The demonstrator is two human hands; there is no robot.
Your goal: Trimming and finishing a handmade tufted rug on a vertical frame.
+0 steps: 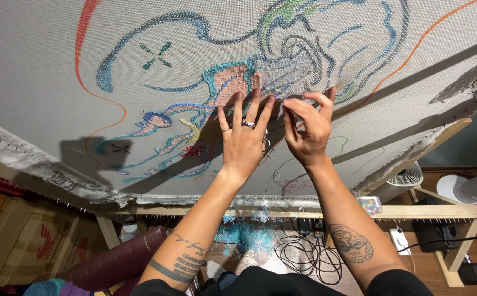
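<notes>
Overhead, left hand (244, 143) lies spread flat on tufted patch (233, 82); right hand (307, 129) pinches yarn (barely visible) just beside it.

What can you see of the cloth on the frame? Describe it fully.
The cloth is a pale grey woven sheet stretched tilted over a wooden frame, its frayed edges hooked on nails. Yarn outlines in blue, orange and green cross it, with a filled pink patch. The left hand presses flat on it; the right hand pinches at it beside.
</notes>
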